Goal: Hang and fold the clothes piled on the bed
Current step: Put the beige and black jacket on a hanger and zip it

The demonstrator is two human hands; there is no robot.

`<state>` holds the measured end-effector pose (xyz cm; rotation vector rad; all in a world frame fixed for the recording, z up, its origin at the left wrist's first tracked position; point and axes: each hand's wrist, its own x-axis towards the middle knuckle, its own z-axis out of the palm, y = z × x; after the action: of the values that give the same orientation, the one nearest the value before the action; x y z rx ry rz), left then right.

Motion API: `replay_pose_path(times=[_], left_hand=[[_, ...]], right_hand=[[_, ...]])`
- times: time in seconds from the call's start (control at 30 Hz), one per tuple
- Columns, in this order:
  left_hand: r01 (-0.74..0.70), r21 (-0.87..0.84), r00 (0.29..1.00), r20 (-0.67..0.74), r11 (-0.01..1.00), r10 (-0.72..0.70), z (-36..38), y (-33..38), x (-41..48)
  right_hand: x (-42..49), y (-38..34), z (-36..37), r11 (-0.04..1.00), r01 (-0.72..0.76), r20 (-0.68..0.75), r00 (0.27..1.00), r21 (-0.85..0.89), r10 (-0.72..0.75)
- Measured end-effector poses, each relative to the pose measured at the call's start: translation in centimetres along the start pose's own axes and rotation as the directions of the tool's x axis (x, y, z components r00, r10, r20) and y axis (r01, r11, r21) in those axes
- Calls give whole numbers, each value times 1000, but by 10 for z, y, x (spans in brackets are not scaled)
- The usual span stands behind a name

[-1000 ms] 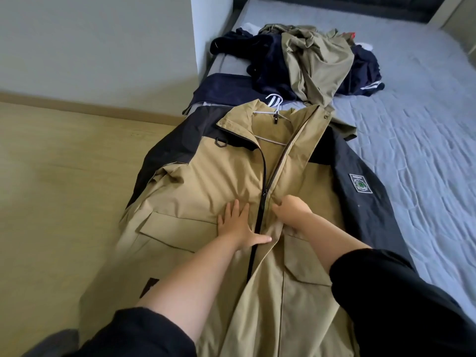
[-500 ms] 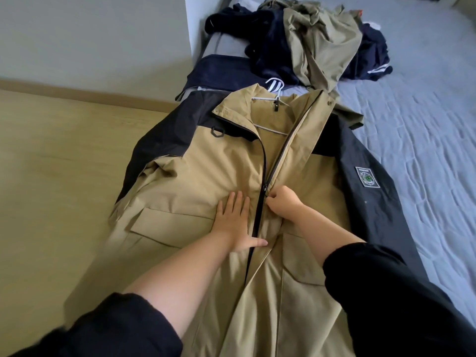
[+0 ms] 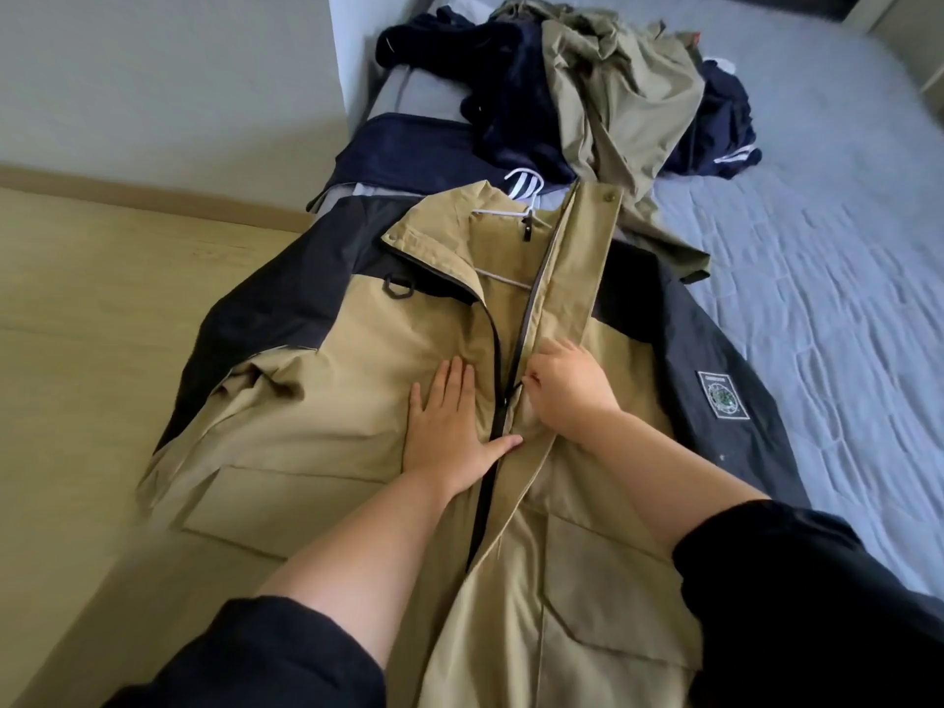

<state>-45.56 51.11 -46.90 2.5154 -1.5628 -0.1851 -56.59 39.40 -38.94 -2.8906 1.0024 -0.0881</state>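
A tan jacket with black sleeves (image 3: 327,380) lies front-up along the bed's left edge, with a white hanger (image 3: 511,209) inside its collar. Its zipper is closed below my hands and parted above them. My left hand (image 3: 449,426) presses flat on the left front panel, thumb lying across the zipper line. My right hand (image 3: 567,385) pinches the zipper pull (image 3: 513,393) at mid-chest. Behind the collar, a pile of clothes (image 3: 603,94) in dark navy and olive sits on the bed.
The grey quilted bed (image 3: 817,278) stretches to the right and back. A wooden floor (image 3: 92,360) lies to the left, below a pale wall (image 3: 153,84). A dark navy garment (image 3: 403,155) lies flat between the jacket collar and the pile.
My right hand has travelled up the jacket's front with the zipper pull, closing more of the zipper. My left hand has stayed flat on the left panel.
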Motion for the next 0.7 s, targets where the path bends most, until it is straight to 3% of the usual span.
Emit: replay_pose_path(times=[0.1,0.17,0.3,0.4,0.53,0.63,0.7], left_hand=[[2,26,1000,-12,1000,-2,1,2,12],[-3,37,1000,-4,999,3,2,2,15],[-15,40,1000,-21,999,16,5,1,15],[-20,48,1000,-11,999,20,5,1,14],[20,8,999,29,1000,-20,4,1,23],[109,-59,993,52,992,-106,-3,2,48],[122,-37,992,47,992,-120,-6,4,63]], right_hand=[[20,4,3,947,248,26,968,-203,-248],[32,9,-1,920,315,42,948,-232,-314],[60,23,-16,962,169,-44,982,-213,-182],[72,21,-11,975,80,-1,997,-206,-82],[64,29,8,980,-198,76,978,21,196],[57,37,13,937,-301,157,949,175,275],[60,39,10,934,-307,172,945,181,277]])
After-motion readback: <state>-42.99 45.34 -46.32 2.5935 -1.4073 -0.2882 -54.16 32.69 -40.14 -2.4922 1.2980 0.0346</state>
